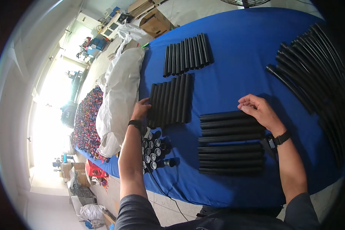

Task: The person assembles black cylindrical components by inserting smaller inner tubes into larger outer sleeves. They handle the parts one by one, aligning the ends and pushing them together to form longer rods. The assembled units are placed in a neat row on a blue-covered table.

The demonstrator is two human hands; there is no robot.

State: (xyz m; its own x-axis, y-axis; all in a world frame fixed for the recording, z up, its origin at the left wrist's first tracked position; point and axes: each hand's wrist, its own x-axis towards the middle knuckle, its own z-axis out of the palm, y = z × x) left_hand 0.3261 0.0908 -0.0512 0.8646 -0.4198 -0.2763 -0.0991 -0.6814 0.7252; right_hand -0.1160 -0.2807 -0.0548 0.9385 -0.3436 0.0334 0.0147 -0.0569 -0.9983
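My left hand [141, 110] rests at the left end of a row of black tubes [168, 100] lying side by side, its outstretched fingers touching the outermost tube. My right hand [260, 111] hovers over the right end of another stack of black tubes [230, 126], fingers loosely curved and thumb apart, with nothing visible in it. Just nearer to me lies one more group of black tubes [231, 158]. Several small round black-and-silver caps [153, 156] stand beside my left forearm, and one black cap [169, 162] lies slightly apart from them.
A blue cloth [226, 84] covers the table. Shorter black tubes [188, 54] lie at the far side; a large fan of long black tubes [310, 73] fills the right. White sheeting [120, 99] and a heap of small colourful pieces [89, 122] border the left. A thin cable [163, 189] hangs over the near edge.
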